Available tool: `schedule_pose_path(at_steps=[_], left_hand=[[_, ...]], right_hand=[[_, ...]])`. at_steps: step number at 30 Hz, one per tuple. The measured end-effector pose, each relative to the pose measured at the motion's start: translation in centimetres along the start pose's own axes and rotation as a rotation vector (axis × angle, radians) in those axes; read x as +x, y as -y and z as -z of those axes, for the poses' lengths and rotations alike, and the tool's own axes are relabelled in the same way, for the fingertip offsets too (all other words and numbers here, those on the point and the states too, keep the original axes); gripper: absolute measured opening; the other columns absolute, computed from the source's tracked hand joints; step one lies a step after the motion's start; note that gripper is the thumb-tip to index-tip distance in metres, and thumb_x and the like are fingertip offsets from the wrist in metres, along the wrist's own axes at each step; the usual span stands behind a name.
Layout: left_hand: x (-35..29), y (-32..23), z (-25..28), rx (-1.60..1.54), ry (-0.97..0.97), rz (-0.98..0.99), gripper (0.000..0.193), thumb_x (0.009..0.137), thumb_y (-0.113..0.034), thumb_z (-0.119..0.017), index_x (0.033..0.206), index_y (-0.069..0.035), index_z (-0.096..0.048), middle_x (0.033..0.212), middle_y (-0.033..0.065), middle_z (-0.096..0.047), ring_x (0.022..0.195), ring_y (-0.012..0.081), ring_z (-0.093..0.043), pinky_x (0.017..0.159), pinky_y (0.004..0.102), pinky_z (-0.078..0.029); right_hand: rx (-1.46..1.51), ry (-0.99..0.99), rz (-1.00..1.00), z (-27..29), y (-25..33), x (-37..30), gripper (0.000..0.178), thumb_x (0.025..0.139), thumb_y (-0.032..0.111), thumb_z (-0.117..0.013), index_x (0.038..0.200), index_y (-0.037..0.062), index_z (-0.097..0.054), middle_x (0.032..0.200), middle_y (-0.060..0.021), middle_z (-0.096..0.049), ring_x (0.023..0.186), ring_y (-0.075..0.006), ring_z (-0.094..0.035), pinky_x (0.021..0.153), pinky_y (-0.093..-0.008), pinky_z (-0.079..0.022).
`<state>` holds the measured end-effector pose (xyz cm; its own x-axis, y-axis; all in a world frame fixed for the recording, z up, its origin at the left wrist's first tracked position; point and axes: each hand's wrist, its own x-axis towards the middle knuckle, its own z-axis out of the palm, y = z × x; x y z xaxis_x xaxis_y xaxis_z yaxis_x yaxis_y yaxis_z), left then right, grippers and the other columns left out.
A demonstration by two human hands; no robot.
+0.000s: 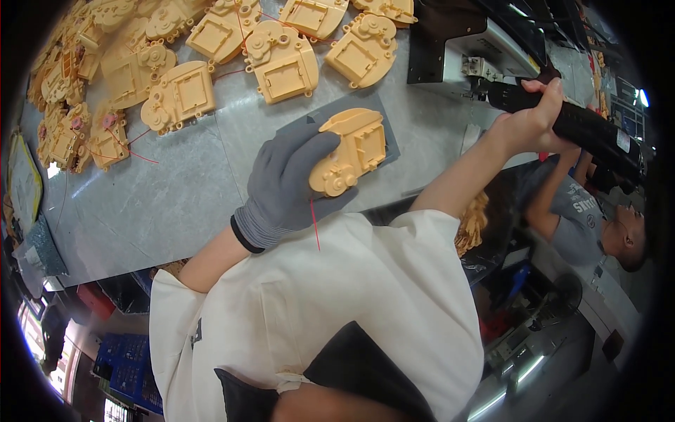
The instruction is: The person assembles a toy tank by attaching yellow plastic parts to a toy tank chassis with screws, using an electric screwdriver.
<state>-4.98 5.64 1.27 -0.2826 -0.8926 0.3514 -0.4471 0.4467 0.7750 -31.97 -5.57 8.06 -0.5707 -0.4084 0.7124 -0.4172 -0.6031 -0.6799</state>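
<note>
My left hand [285, 179], in a grey knit glove with a black cuff, grips a yellow plastic housing [351, 151] over a dark grey mat [394, 144]. The housing shows a square recess and a cluster of round bosses, and a thin red wire [314, 225] hangs below it. My bare right hand [538, 119] is stretched out to the right, closed around a long black cylindrical hand tool [594, 133] that bears a white label. The tool's left end lies close to a metal connector on a box-shaped device.
The box-shaped device [485, 46], black and silver, stands at the back right. Several similar yellow housings [281, 63], some with red wires, lie across the grey tabletop [232, 158] and pile up at left. Another person [583, 218] in grey sits at right. Blue crates [126, 366] stand lower left.
</note>
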Motion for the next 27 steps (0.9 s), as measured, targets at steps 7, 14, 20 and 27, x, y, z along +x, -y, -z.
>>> schedule_pose_path(at_steps=[7,14,20,27], left_hand=[[-0.2,-0.3,-0.2,0.226,-0.013,0.022,0.073,0.049,-0.035,-0.082,0.111,-0.009,-0.052,0.115,0.0132,-0.050,0.099,0.0301,-0.052,0.082,0.0396,-0.041],[-1.2,0.7,3.5,0.018,0.181,0.069,0.095,0.051,-0.042,-0.083,0.126,-0.004,-0.041,0.132,0.0266,-0.034,0.117,0.0411,-0.040,0.096,0.0440,-0.035],[3.3,-3.2,7.5,-0.040,0.065,0.028,0.095,0.058,-0.044,-0.078,0.131,-0.002,-0.035,0.134,0.0204,-0.035,0.122,0.0332,-0.038,0.103,0.0430,-0.027],[5.2,-2.5,-3.2,0.435,0.436,-0.121,0.077,0.056,-0.021,-0.076,0.127,-0.017,-0.046,0.127,0.0175,-0.043,0.116,0.0317,-0.042,0.102,0.0454,-0.030]], right_hand=[[0.002,0.003,-0.018,-0.2,-0.1,0.1,0.060,0.075,-0.003,-0.060,0.124,-0.0088,-0.026,0.064,-0.0131,-0.057,0.045,-0.0154,-0.052,0.049,-0.0264,-0.046],[0.007,0.014,-0.006,0.1,0.3,0.3,0.059,0.075,-0.003,-0.059,0.125,-0.0067,-0.026,0.063,-0.0117,-0.055,0.046,-0.0153,-0.052,0.049,-0.0266,-0.046],[0.068,0.037,-0.035,-0.9,0.5,-0.1,0.051,0.070,-0.010,-0.057,0.115,-0.0021,-0.033,0.064,-0.0128,-0.052,0.043,-0.0164,-0.049,0.045,-0.0280,-0.045],[0.079,0.098,-0.087,0.1,-0.1,0.8,0.044,0.071,-0.011,-0.056,0.112,-0.0029,-0.040,0.060,-0.0114,-0.053,0.042,-0.0159,-0.049,0.048,-0.0283,-0.045]])
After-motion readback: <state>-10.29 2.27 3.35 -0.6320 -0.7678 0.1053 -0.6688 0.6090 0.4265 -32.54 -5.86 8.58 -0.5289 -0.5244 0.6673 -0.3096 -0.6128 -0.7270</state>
